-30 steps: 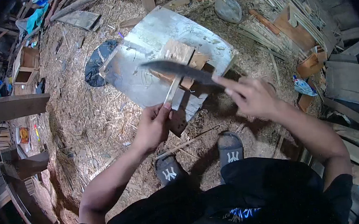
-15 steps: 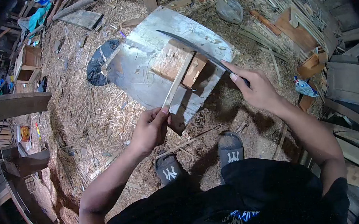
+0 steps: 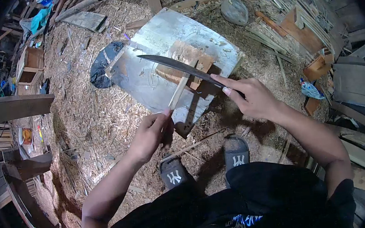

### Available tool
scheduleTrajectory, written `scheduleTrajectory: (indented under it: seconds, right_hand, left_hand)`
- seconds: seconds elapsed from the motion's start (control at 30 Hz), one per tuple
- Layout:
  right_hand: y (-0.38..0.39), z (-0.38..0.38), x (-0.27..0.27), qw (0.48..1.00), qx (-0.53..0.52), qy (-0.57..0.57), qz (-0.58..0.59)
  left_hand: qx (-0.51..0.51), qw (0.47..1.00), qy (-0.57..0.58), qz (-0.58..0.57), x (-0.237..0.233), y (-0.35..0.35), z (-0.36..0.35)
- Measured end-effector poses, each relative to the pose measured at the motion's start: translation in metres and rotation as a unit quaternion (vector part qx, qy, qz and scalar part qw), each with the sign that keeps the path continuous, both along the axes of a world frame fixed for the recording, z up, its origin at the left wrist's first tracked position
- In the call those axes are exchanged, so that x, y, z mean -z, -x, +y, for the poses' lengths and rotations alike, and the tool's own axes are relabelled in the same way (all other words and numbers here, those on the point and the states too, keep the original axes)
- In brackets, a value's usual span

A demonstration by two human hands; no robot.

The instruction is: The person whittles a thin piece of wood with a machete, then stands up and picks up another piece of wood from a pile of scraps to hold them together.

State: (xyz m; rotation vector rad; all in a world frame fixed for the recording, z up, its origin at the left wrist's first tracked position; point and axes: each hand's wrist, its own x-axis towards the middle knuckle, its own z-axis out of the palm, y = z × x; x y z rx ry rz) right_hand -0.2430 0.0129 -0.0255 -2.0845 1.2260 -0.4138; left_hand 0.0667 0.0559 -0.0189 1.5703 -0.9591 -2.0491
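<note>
My left hand (image 3: 151,134) pinches the near end of a thin wooden strip (image 3: 178,92). The strip's far end rests at a wooden block (image 3: 170,73) on a pale, stained board (image 3: 145,90). My right hand (image 3: 251,96) grips a long dark curved blade (image 3: 173,64), index finger stretched along its back. The blade crosses over the strip and the block, its tip pointing to the upper left. Whether its edge touches the strip, I cannot tell.
Sandals (image 3: 173,173) stand below the board among wood shavings. A black plastic bag (image 3: 101,69) lies left of the board, a clear bag (image 3: 234,11) above right. Wooden boxes (image 3: 32,62) and scrap strips (image 3: 310,27) lie at the sides.
The blade has moved left and down toward my left hand, now lying across the strip. My right hand has shifted left and slightly down; my left hand still holds the strip.
</note>
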Motion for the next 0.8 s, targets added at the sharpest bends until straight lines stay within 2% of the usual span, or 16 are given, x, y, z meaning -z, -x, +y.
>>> scheduleTrajectory:
  seconds: [0.1,0.2,0.27,0.33,0.4,0.5,0.6,0.8]
  right_hand:
    - [-0.001,-0.003,-0.004,0.997,0.004,-0.061,0.041]
    - [-0.001,-0.003,-0.002,0.998,-0.001,-0.05,0.048]
    - [0.0,-0.001,0.004,1.0,-0.003,-0.001,0.012]
    - [0.0,-0.001,0.005,1.0,-0.002,0.001,0.017]
    - [0.001,-0.001,0.006,1.0,-0.001,0.001,0.021]
    - [0.0,0.0,0.007,1.0,-0.011,0.026,-0.01]
    - [0.0,0.0,0.007,1.0,-0.005,-0.009,-0.001]
    - [0.005,-0.006,0.021,0.996,-0.021,0.077,0.027]
  left_hand:
    - [-0.009,1.0,-0.018,0.001,-0.003,0.009,-0.008]
    - [0.009,0.999,-0.023,0.021,0.01,0.011,-0.022]
    - [0.033,0.998,0.038,0.034,0.017,0.015,-0.028]
    - [0.053,0.998,0.041,0.013,0.011,0.016,-0.03]
    - [-0.007,0.997,-0.038,0.062,0.006,0.02,-0.029]
    - [-0.05,0.992,-0.055,0.097,0.004,0.024,-0.024]
    - [-0.063,0.989,-0.066,0.112,0.008,0.023,-0.023]
    - [-0.091,0.98,-0.082,0.16,0.009,0.024,-0.022]
